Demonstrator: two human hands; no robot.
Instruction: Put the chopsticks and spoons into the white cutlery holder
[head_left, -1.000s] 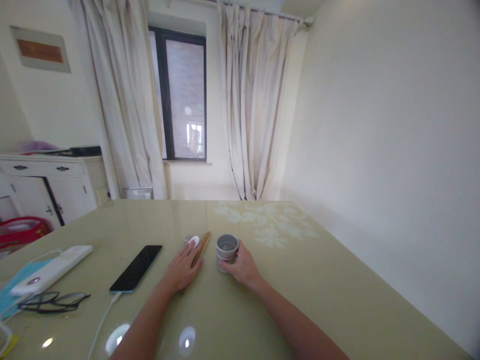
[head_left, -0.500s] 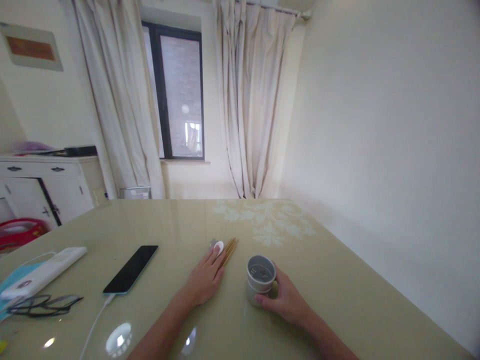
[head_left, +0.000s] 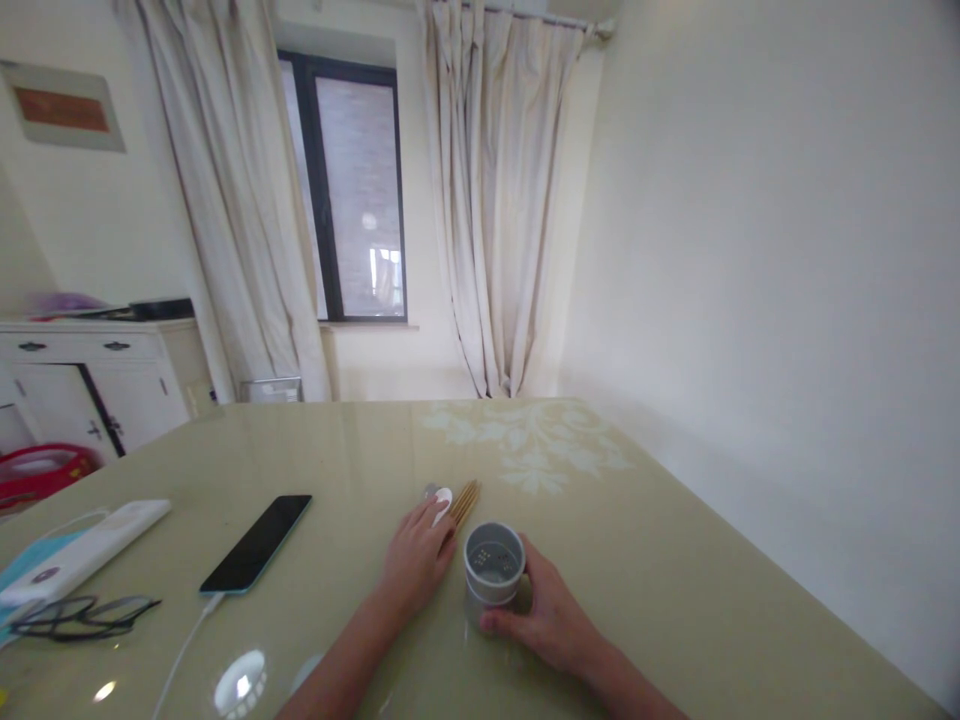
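Head: left hand [head_left: 415, 560] touches one disc [head_left: 443, 499]; right hand [head_left: 551, 617], one cup [head_left: 491, 583].

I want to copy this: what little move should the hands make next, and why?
Maybe the left hand should pinch the thin sticks together: they lie at its thumb side, and the right hand grips the gray cup, open end up.

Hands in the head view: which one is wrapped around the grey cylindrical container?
The right hand: its thumb and fingers curve around the grey cylindrical container. The left hand instead lies low at the white disc and thin wooden sticks.
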